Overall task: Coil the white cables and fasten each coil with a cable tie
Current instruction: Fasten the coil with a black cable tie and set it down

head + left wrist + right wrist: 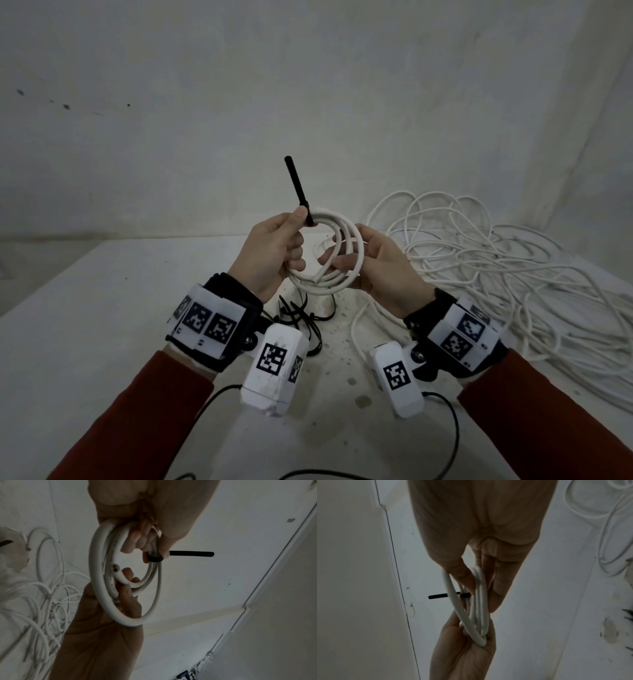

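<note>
A small white cable coil (346,274) is held upright above the table between both hands. A black cable tie (309,219) loops round its upper left side, and the tie's tail (295,178) sticks up and away. My left hand (298,233) grips the coil at the tie, thumb pressed beside the loop (155,559). My right hand (346,253) pinches the coil's right and lower side, fingers through the ring. A cut cable end (118,570) shows inside the coil (97,574). The right wrist view shows the coil (479,608) edge-on with the tail (438,596) pointing left.
A big loose tangle of white cable (496,274) covers the right of the white table (102,325). Several black cable ties (301,318) lie under the hands. Black camera leads (448,421) trail near the front edge. A pale wall stands behind.
</note>
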{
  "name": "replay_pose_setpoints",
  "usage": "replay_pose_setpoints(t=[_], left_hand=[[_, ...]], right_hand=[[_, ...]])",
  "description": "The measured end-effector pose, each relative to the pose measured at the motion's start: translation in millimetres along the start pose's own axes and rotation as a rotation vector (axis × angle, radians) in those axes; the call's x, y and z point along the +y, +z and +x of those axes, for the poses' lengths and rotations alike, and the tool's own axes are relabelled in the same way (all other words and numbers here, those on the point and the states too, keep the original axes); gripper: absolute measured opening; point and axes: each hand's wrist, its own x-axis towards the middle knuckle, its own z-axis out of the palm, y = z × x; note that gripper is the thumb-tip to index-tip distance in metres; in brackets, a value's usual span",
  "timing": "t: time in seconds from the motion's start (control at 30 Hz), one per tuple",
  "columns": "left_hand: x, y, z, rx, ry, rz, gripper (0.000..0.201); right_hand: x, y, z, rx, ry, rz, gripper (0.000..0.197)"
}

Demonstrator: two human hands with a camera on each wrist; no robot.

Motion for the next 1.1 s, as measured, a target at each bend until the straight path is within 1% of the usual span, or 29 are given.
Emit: replay_pose_setpoints(t=[0.1,0.17,0.23,0.3,0.4,0.47,0.5,0.63,0.73,0.83,0.9,1.0,1.03,1.1], left_hand=[[0.9,-2.1,2.4,0.032,0.01,-0.017,0.027],[2.1,-6.7,3.8,0.061,0.025,-0.03,0.027],[2.1,-10.5,4.5,0.067,0.027,-0.029,0.027],[-0.3,-11.2,4.3,0.067,0.031,0.004,0.027],[-6.0,-7.2,3.9,0.065,0.036,0.059,0.028],[-9.3,-4.6,3.2,0.06,0.035,0.1,0.03],[-10.3,-3.5,2.7,0.056,0.036,0.128,0.03],[-10.9,-3.6,2.6,0.023,0.027,0.206,0.036],[-7.3,-7.3,3.8,-0.039,-0.049,0.186,0.047],[-5.5,-8.7,4.3,-0.111,-0.119,0.174,0.047],[-5.7,-9.9,3.7,-0.158,-0.121,0.191,0.044],[-6.7,-16.6,4.3,-0.176,-0.058,0.407,0.045],[-5.2,-18.7,4.5,-0.17,-0.057,0.464,0.045],[-1.1,-19.8,5.4,-0.167,-0.106,0.454,0.042]], right_hand=[[0.9,-1.1,1.6,-0.033,0.063,0.175,0.024],[-0.5,-5.2,1.4,-0.058,0.11,0.324,0.028],[-2.0,-9.1,0.0,-0.09,0.14,0.385,0.031],[-2.1,-10.1,-0.6,-0.107,0.15,0.352,0.035],[-0.5,-5.2,0.1,-0.065,0.106,0.157,0.038],[0.2,-1.3,2.0,-0.025,0.081,0.083,0.048],[-0.7,0.2,3.5,-0.01,0.08,0.086,0.05],[-9.5,1.2,9.6,-0.019,0.156,0.191,0.032],[-12.6,0.3,12.6,-0.015,0.213,0.238,0.031],[-10.9,2.8,13.8,0.042,0.193,0.225,0.033],[-8.6,4.0,14.6,0.079,0.169,0.21,0.035],[-4.8,5.7,15.1,0.117,0.156,0.173,0.035],[-3.5,6.2,14.9,0.126,0.152,0.155,0.034],[-0.8,7.3,15.0,0.138,0.141,0.12,0.031]])
